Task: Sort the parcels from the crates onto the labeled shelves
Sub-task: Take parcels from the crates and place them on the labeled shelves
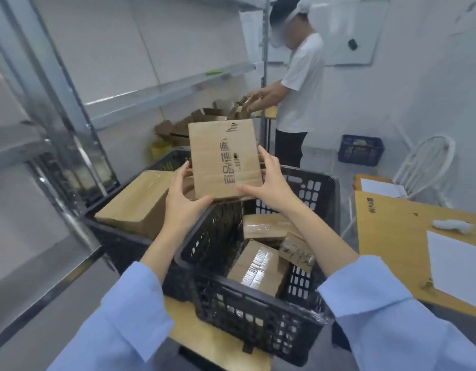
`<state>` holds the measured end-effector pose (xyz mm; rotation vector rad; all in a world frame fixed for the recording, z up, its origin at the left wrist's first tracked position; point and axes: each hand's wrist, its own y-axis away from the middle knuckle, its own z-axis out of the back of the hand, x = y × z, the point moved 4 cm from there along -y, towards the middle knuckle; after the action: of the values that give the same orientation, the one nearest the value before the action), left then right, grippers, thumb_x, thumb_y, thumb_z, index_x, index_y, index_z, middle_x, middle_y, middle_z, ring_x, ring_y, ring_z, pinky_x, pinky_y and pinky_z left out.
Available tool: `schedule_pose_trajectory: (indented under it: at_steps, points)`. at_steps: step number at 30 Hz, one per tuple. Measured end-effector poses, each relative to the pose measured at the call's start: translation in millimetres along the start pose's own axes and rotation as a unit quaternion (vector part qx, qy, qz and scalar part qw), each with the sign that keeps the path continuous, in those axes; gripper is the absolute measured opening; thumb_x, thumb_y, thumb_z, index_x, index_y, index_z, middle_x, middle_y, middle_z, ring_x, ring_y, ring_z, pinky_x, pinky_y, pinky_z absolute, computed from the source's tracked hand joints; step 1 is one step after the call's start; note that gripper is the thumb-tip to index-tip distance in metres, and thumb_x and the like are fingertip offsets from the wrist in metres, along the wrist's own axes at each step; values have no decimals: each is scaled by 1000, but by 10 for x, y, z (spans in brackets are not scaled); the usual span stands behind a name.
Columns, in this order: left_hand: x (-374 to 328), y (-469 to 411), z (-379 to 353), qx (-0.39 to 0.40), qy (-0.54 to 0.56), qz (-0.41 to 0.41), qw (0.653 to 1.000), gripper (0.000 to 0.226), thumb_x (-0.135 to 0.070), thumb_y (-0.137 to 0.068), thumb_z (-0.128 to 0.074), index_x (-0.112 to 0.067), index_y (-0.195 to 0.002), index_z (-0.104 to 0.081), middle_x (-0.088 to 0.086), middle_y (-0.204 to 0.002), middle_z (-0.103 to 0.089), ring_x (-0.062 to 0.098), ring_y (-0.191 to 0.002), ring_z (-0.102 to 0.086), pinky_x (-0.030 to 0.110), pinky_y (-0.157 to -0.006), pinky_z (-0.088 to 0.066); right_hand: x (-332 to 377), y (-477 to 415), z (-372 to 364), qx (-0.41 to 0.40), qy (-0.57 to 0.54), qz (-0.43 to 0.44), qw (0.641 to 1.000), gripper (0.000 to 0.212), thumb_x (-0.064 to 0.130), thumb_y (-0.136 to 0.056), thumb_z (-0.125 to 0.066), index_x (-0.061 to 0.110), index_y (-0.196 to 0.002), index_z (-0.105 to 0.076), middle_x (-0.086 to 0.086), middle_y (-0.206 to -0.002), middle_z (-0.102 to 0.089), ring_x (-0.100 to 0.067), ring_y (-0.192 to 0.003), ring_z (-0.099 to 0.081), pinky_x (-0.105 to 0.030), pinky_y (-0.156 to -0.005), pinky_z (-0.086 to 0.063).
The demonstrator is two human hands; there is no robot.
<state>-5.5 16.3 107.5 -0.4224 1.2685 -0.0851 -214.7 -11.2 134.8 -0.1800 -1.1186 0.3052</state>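
A cardboard parcel (223,159) is held up in the air over the far rim of the near black crate (258,317), at the crate's 12 o'clock. Its broad printed face is turned to the camera. Its long axis runs from 6 to 12 o'clock, with the top tipped slightly toward 11, and the dark characters run along that axis.

The parcel is gripped at its lower corners from both sides. The left hand (183,199) is raised, its thumb hooked under the lower left corner and its fingers laid up the left edge. The right hand (271,188) has its thumb pressed across the lower front face and its fingers curled round the right edge. Both forearms are stretched forward in pale blue sleeves.

Three taped parcels (258,266) lie in the near crate. At 9 o'clock a second black crate (119,242) carries a large carton (135,202). Metal shelves (162,92) stand at 10 o'clock, and another person (298,84) at 1 o'clock.
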Motion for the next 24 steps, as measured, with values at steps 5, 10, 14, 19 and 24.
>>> schedule_pose_trajectory:
  at_steps: [5, 10, 14, 19, 24]
  points:
    - [-166, 441, 761, -63, -55, 32, 996, 93, -24, -78, -82, -36, -151, -26, 1, -150, -28, 16, -129, -40, 43, -108, -38, 504, 106, -616, 67, -28, 44, 996, 105, 25, -82, -79, 27, -157, -6, 1, -157, -16, -18, -143, -28, -45, -117, -31]
    - [-207, 949, 1602, -153, -74, 46, 984, 87, -18, -77, -81, -36, -146, -31, -1, -135, -35, 16, -125, -42, 42, -109, -41, 915, 255, -1430, 157, -57, 77, 983, 101, 30, -81, -79, 29, -156, -11, 0, -155, -17, -18, -141, -29, -46, -117, -31]
    - [-208, 1391, 2212, -211, -96, 60, 971, 79, -22, -79, -80, -44, -137, -29, -11, -139, -33, 10, -124, -39, 33, -100, -40, 1245, 488, -2055, 232, -137, 90, 959, 88, 26, -82, -80, 31, -146, -20, 1, -149, -31, -19, -133, -42, -47, -110, -43]
    - [-269, 1969, 2865, -284, -64, 60, 955, 76, -13, -79, -80, -37, -132, -32, -29, -129, -41, 14, -128, -45, 17, -91, -43, 1692, 779, -2740, 290, -181, 131, 931, 81, 23, -82, -79, 31, -137, -21, 4, -146, -31, -16, -133, -41, -37, -110, -41]
    - [-370, 2458, 3412, -331, -87, 70, 937, 97, -10, -81, -79, -42, -149, -18, -6, -141, -32, 13, -129, -41, 29, -103, -40, 2159, 1131, -3307, 359, -218, 158, 893, 92, 26, -83, -79, 41, -143, -11, 19, -134, -28, 18, -111, -41, 0, -81, -41]
